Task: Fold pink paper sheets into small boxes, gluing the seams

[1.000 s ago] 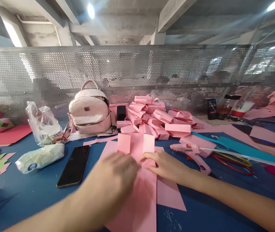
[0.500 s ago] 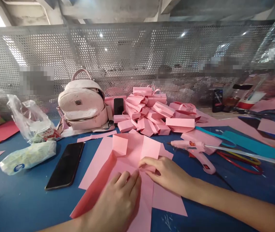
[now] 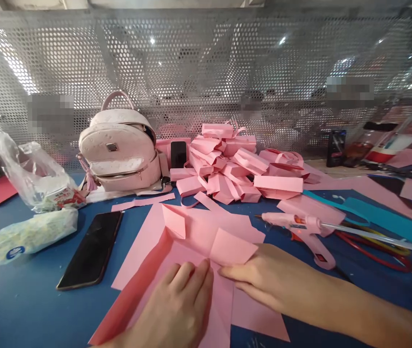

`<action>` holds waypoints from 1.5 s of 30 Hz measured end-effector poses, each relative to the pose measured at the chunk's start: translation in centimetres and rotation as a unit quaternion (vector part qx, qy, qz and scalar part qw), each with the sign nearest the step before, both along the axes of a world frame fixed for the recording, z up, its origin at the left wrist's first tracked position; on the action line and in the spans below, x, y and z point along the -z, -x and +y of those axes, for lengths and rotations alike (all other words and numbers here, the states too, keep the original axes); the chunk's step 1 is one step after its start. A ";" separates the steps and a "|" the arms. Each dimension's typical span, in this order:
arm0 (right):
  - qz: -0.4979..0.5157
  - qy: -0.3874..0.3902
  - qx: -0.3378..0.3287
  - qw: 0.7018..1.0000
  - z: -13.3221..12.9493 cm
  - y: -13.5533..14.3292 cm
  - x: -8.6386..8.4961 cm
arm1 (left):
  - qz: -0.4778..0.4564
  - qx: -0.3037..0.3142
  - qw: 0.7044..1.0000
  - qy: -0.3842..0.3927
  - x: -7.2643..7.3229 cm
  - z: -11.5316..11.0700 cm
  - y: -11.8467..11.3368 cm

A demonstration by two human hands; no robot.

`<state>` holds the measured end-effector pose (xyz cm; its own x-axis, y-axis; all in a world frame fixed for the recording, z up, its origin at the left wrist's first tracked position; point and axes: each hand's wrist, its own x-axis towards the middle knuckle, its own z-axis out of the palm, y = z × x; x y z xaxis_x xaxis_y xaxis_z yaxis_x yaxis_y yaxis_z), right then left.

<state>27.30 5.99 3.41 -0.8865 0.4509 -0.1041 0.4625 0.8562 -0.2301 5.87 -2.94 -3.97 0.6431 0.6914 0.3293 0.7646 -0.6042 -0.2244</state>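
Note:
A sheet of pink paper (image 3: 197, 238), creased into a tray-like shape with raised sides, lies before me. Its left flap (image 3: 175, 222) stands up, while the right corner flap (image 3: 233, 246) leans over beside my right hand. My left hand (image 3: 182, 302) is closed, its curled fingers gripping the paper near the right-hand fold. Closed on that same side, below the leaning flap, my right hand (image 3: 267, 275) pinches the paper; the thumb is partly hidden. More flat pink paper (image 3: 256, 311) lies underneath.
Folded pink paper boxes (image 3: 227, 164) are heaped behind, beside a pale pink backpack (image 3: 120, 152). A pink glue gun (image 3: 307, 229) lies right of my hands. Leftward are a black phone (image 3: 92, 249), a wipes pack (image 3: 32, 237) and a plastic bag (image 3: 32, 171). A perforated metal panel (image 3: 198, 63) rises behind.
The right flap has tipped from upright to leaning rightward. My right hand has moved slightly right and down along the fold. My left hand stays on the paper; the view has shifted a little.

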 end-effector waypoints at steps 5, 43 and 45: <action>0.012 0.000 -0.022 1.000 0.0 -0.2 -1.5 | 0.015 -0.003 1.000 0.025 -0.6 -0.1 0.0; 0.090 -0.002 0.062 0.994 1.8 1.7 -2.4 | -0.679 -0.082 0.569 0.457 -3.2 5.8 6.6; 0.099 -0.002 0.077 0.992 2.0 2.0 -2.2 | -0.691 -0.095 0.561 0.446 -3.2 5.6 6.2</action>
<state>25.29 7.98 5.58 -0.8096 0.5831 0.0666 0.5346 0.7795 -0.3264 -0.37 2.66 -0.76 0.0875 0.9901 -0.1094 -0.0937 0.1175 0.9887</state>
